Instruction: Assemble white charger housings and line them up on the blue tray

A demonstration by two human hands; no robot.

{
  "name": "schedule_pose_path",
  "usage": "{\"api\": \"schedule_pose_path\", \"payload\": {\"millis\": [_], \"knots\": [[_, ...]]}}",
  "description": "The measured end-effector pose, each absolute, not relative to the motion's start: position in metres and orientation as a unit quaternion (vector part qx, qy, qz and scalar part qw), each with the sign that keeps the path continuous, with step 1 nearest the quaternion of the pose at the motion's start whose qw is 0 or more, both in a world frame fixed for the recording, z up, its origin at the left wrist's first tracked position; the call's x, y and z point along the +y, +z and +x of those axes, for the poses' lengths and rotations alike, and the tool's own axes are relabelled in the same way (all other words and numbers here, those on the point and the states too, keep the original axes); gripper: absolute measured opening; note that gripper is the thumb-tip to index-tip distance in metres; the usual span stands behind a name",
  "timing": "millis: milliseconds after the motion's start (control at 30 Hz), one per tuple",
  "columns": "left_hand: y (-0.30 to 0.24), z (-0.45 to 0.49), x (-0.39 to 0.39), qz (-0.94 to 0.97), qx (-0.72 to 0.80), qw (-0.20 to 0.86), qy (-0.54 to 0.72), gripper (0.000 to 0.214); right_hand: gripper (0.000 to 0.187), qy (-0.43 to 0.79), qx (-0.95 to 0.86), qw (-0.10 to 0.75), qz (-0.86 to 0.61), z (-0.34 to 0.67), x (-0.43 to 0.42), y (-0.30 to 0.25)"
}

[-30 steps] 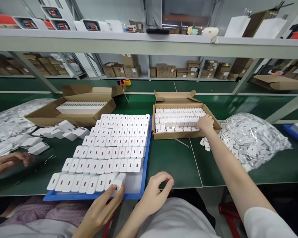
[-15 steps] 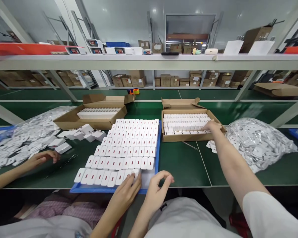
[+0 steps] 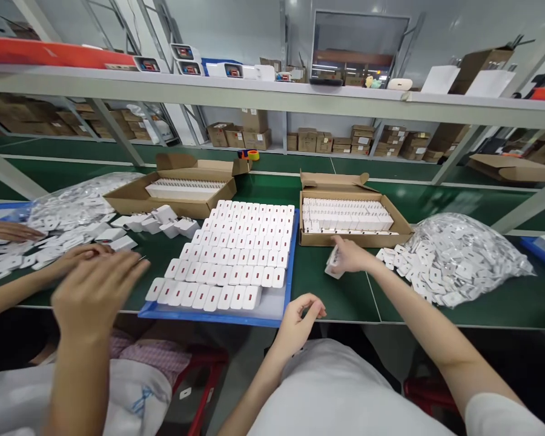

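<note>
Pale wall [image 3: 463, 27] with framed window [image 3: 358, 33], long shelf [image 3: 236, 95], green worktop [image 3: 354, 300].

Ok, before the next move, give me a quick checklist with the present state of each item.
1. Right hand has a grip: ok, fingers on white parts in front of the right box.
2. Those parts lifted off the table: cannot tell.
3. Left hand free: ok, loosely curled, nothing visible in it.
4. Right box open: ok, its lid is up.
5. Tray has room: ok, its near right corner is bare.
6. Small pieces all inside the bag: not ok, some lie loose beside it.
</note>
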State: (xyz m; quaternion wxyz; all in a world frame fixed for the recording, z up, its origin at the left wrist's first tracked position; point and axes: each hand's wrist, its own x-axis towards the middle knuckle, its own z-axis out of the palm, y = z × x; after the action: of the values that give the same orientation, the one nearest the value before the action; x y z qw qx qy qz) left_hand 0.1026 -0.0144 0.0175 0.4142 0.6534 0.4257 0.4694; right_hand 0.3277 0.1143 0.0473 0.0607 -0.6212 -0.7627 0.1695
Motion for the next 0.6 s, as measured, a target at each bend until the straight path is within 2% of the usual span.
{"api": "schedule_pose_path", "payload": {"millis": [133, 200, 367, 600], "knots": [[0.009, 0.093, -0.024, 0.634, 0.395, 0.505, 0.432, 0.035, 0.091, 0.123, -0.785, 0.093, -0.6, 0.32, 0.096, 0.02], [0.008, 0.084, -0.028, 0.625, 0.406, 0.505, 0.435, 0.033, 0.085, 0.082, -0.784, 0.132, -0.601, 0.323, 0.085, 0.015], [0.012, 0.077, -0.038, 0.606, 0.418, 0.502, 0.455, 0.031, 0.048, -0.008, -0.772, 0.198, -0.604, 0.319, 0.046, -0.011], [0.018, 0.081, -0.043, 0.613, 0.425, 0.496, 0.445, 0.03, 0.026, -0.053, -0.783, 0.263, -0.56, 0.311, 0.037, -0.055]]}}
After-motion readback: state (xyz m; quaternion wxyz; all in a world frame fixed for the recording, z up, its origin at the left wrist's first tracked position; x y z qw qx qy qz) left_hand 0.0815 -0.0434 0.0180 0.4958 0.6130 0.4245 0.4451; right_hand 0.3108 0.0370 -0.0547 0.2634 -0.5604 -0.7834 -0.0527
